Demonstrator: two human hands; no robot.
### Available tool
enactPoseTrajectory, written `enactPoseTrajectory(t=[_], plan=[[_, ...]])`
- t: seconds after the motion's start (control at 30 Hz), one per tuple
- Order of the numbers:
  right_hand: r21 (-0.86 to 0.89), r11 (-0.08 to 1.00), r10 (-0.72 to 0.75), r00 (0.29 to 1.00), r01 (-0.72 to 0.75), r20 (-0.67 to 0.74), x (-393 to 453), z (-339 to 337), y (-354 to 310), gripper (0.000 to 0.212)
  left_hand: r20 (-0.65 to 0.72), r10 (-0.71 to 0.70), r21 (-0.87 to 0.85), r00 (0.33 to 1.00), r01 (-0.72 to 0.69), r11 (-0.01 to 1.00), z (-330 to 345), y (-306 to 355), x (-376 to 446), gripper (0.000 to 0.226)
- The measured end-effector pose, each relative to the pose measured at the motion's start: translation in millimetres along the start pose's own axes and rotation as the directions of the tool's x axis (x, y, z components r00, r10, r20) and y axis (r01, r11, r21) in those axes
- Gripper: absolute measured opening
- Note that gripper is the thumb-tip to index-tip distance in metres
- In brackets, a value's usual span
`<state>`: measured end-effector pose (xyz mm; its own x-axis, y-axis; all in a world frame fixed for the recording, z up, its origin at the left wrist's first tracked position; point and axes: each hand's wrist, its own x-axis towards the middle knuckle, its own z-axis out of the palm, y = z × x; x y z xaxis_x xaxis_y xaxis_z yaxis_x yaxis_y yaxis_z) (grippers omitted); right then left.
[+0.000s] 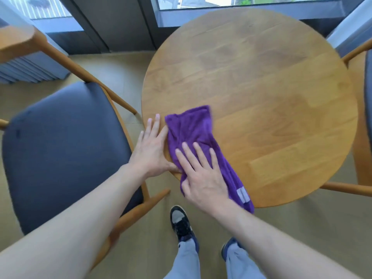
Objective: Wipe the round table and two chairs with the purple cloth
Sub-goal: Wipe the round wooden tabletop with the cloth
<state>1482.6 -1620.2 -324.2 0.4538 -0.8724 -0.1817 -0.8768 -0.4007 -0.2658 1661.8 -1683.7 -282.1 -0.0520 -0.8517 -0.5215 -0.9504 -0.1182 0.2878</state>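
While I lean over the round counter point(261, 77), both hands lie flat.
My right hand point(203, 176) presses the purple cloth point(193, 129) at the near edge; my left hand point(151, 150) rests spread beside it, touching it, near the chair point(60, 148).

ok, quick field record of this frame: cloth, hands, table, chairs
cloth: purple cloth crumpled lengthwise on the near-left part of the table, near end hanging over the edge
right hand: right hand flat on the cloth, fingers straight
left hand: left hand flat on the table edge, beside the cloth
table: round table, wooden
chairs: left chair with dark seat; right chair only partly in view
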Motion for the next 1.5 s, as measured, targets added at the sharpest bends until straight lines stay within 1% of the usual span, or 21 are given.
enactPoseTrajectory(t=[0.1, 0.17, 0.2, 0.27, 0.33, 0.4, 0.5, 0.57, 0.67, 0.73, 0.77, 0.83, 0.9, 0.97, 1.0, 1.07, 1.17, 1.23, 1.3, 1.4, 1.5], plan=[[-0.042, 0.944, -0.322, 0.941, 0.328, 0.099, 18.1, -13.3, 48.0, 0.078, 0.000, 0.016, -0.038, 1.000, -0.016, 0.999, 1.5, 2.0, 0.5, 0.147], [-0.070, 0.936, -0.338, 0.935, 0.346, 0.109, 44.3, -26.3, 77.2, 0.078, -0.022, -0.008, -0.036, 1.000, 0.007, 0.999, 0.4, 6.3, 1.7, 0.152], [-0.061, 0.962, -0.263, 0.962, 0.267, 0.076, 58.0, -32.1, 83.9, 0.079, -0.025, -0.014, -0.037, 1.000, 0.013, 0.999, -0.3, 8.0, 2.0, 0.154], [0.025, 0.999, 0.028, 1.000, -0.027, -0.013, 80.3, -38.1, 73.8, 0.079, -0.022, -0.021, -0.053, 1.000, 0.020, 0.998, -1.1, 8.9, 0.8, 0.154], [0.084, 0.953, 0.297, 0.954, -0.292, -0.049, 95.8, -32.6, 41.5, 0.080, -0.027, -0.029, -0.072, 0.999, 0.027, 0.997, -0.4, 9.8, -0.3, 0.152], [0.081, 0.933, 0.354, 0.934, -0.350, -0.041, 94.7, -23.5, 6.2, 0.080, -0.043, -0.031, -0.088, 0.999, 0.027, 0.996, 1.6, 8.8, -0.7, 0.145], [0.085, 0.985, 0.149, 0.989, -0.148, -0.003, 60.6, -13.2, -12.2, 0.074, -0.050, 0.013, -0.115, 0.999, -0.018, 0.993, 4.5, 3.0, -0.6, 0.131], [0.068, 0.997, -0.052, 0.997, 0.049, 0.052, 38.9, -13.6, 6.5, 0.071, -0.009, 0.067, -0.131, 0.998, -0.067, 0.989, 1.8, -4.0, -0.6, 0.144], [-0.040, 0.936, -0.341, 0.927, 0.351, 0.159, 40.8, -23.4, 50.6, 0.073, 0.038, 0.123, -0.116, 0.992, -0.118, 0.986, -2.8, -15.4, 1.6, 0.158], [-0.077, 0.914, -0.383, 0.909, 0.399, 0.163, 58.0, -30.6, 67.5, 0.075, 0.031, 0.115, -0.096, 0.993, -0.112, 0.989, -3.2, -16.8, 1.6, 0.160], [-0.078, 0.937, -0.329, 0.935, 0.341, 0.130, 64.0, -32.2, 67.5, 0.076, 0.024, 0.107, -0.087, 0.994, -0.105, 0.991, -2.8, -16.0, 1.7, 0.160], [-0.041, 0.995, -0.093, 0.995, 0.094, 0.029, 68.5, -30.0, 49.4, 0.078, 0.019, 0.101, -0.059, 0.995, -0.100, 0.993, -1.8, -13.6, 2.1, 0.159], [0.024, 0.985, 0.170, 0.985, -0.169, -0.041, 64.8, -19.5, 10.2, 0.080, 0.011, 0.101, -0.037, 0.995, -0.101, 0.994, -1.1, -13.3, 1.2, 0.155], [0.073, 0.956, 0.288, 0.957, -0.284, -0.044, 52.4, -6.4, -29.4, 0.080, -0.013, 0.094, -0.036, 0.996, -0.094, 0.995, -0.5, -14.1, 0.8, 0.143], [0.075, 0.961, 0.267, 0.963, -0.264, -0.030, 43.5, -1.4, -40.2, 0.078, -0.028, 0.091, -0.036, 0.995, -0.092, 0.995, 0.0, -14.8, 0.9, 0.134], [0.037, 0.997, 0.070, 0.997, -0.070, 0.019, 27.5, 1.2, -32.5, 0.074, -0.048, 0.085, -0.041, 0.995, -0.087, 0.995, 1.3, -15.0, 0.9, 0.129], [-0.023, 0.943, -0.327, 0.937, 0.332, 0.122, 32.5, -11.6, 20.4, 0.070, -0.016, 0.084, -0.099, 0.996, -0.085, 0.991, 0.2, -15.2, 1.7, 0.152], [-0.051, 0.902, -0.417, 0.896, 0.428, 0.152, 54.6, -20.9, 47.3, 0.072, 0.006, 0.078, -0.130, 0.997, -0.076, 0.989, 0.0, -15.6, 2.6, 0.165], [-0.064, 0.930, -0.353, 0.928, 0.362, 0.123, 72.6, -25.2, 50.9, 0.075, 0.014, 0.076, -0.133, 0.997, -0.073, 0.988, 0.2, -16.1, 3.9, 0.169], [-0.037, 0.994, -0.104, 0.994, 0.105, 0.035, 84.3, -22.2, 25.8, 0.077, 0.016, 0.093, -0.178, 0.996, -0.088, 0.980, 0.1, -19.5, 6.0, 0.162], [0.041, 0.989, 0.141, 0.990, -0.141, -0.014, 85.5, -13.4, -14.4, 0.080, 0.023, 0.122, -0.203, 0.992, -0.115, 0.972, -1.8, -23.7, 6.8, 0.150]])
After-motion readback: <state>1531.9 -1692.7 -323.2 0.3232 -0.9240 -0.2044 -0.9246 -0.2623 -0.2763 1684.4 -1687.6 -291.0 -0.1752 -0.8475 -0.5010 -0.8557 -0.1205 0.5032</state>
